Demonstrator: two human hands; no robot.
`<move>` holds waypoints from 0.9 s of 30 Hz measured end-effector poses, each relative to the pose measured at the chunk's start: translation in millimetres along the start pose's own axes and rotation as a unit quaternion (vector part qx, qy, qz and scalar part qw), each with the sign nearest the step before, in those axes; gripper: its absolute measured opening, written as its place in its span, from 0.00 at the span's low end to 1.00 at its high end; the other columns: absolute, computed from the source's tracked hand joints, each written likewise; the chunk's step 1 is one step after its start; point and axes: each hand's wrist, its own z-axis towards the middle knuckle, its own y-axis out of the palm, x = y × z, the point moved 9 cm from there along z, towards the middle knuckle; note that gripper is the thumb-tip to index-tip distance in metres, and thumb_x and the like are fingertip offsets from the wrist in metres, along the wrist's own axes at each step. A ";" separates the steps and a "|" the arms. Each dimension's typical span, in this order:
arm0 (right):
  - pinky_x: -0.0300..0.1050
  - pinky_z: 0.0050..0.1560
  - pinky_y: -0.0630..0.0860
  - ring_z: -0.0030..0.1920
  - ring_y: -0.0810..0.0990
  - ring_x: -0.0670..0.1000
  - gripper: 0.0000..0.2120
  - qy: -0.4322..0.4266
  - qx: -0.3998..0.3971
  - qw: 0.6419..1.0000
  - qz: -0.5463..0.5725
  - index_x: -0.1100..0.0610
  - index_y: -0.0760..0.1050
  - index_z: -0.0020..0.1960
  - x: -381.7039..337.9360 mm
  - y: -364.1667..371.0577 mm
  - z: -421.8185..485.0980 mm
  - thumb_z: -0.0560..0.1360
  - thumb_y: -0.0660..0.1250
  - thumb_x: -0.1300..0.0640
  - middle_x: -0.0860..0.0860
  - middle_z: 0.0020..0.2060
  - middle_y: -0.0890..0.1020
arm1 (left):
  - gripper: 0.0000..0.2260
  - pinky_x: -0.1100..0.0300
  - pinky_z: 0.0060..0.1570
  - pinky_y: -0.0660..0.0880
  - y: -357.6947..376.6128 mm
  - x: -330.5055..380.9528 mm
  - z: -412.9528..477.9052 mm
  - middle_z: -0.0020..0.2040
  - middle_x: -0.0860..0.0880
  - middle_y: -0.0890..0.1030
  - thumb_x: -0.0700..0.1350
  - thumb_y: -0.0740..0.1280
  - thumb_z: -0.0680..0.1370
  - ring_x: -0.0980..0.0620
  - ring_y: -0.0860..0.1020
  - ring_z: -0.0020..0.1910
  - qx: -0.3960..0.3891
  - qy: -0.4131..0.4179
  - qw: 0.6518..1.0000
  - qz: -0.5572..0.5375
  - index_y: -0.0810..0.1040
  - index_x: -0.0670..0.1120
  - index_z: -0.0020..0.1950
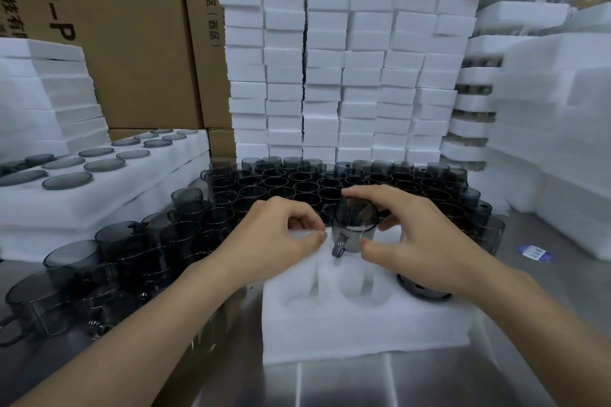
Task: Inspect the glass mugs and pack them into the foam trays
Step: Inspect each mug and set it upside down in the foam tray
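Note:
A white foam tray (363,327) with several round pockets lies on the steel table in front of me. A smoky grey glass mug (355,228) stands upright at the tray's far edge, its handle pointing toward me. My right hand (420,238) grips this mug, fingers over the rim and thumb against its lower side. My left hand (281,238) has curled fingers and pinches the tray's far left foam edge just beside the mug. Another mug (421,289) lies partly hidden under my right wrist, right of the tray.
Many upright grey mugs (297,185) crowd the table behind and left of the tray. Packed foam trays (99,182) sit at the left. Tall foam stacks (330,59) and cardboard boxes (132,26) wall the back; more foam is at right. A blue label (534,253) lies on the table.

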 end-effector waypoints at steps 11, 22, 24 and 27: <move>0.43 0.73 0.70 0.69 0.71 0.36 0.31 0.046 -0.071 0.995 -0.054 0.37 0.70 0.78 13.8 17.5 3.9 0.77 0.61 0.29 0.34 0.67 0.74 | 0.04 0.56 0.54 0.78 -0.3 12.3 -3.3 0.47 0.61 0.84 0.50 0.71 0.82 0.63 0.80 0.51 0.003 0.038 0.997 0.063 0.85 0.58 0.50; 0.49 0.71 0.73 0.67 0.74 0.39 0.27 0.061 -0.048 0.993 -0.087 0.40 0.80 0.68 24.1 12.6 4.9 0.75 0.64 0.28 0.34 0.64 0.76 | 0.13 0.59 0.60 0.75 -5.3 34.3 -10.1 0.58 0.65 0.80 0.60 0.63 0.85 0.65 0.76 0.61 0.032 0.080 0.986 0.143 0.80 0.62 0.67; 0.49 0.70 0.74 0.65 0.75 0.38 0.25 0.065 -0.058 0.993 -0.079 0.40 0.82 0.64 27.9 14.4 6.0 0.74 0.66 0.29 0.34 0.62 0.78 | 0.16 0.59 0.61 0.75 -2.9 35.1 -10.5 0.61 0.65 0.80 0.62 0.62 0.84 0.66 0.76 0.62 0.033 0.081 0.986 0.142 0.79 0.62 0.69; 0.48 0.69 0.73 0.64 0.75 0.38 0.28 0.057 -0.056 0.994 -0.078 0.39 0.84 0.62 29.8 14.1 6.1 0.71 0.65 0.24 0.33 0.61 0.77 | 0.15 0.56 0.62 0.76 3.7 32.8 -10.8 0.60 0.65 0.80 0.63 0.61 0.84 0.64 0.76 0.62 0.015 0.079 0.983 0.165 0.79 0.63 0.68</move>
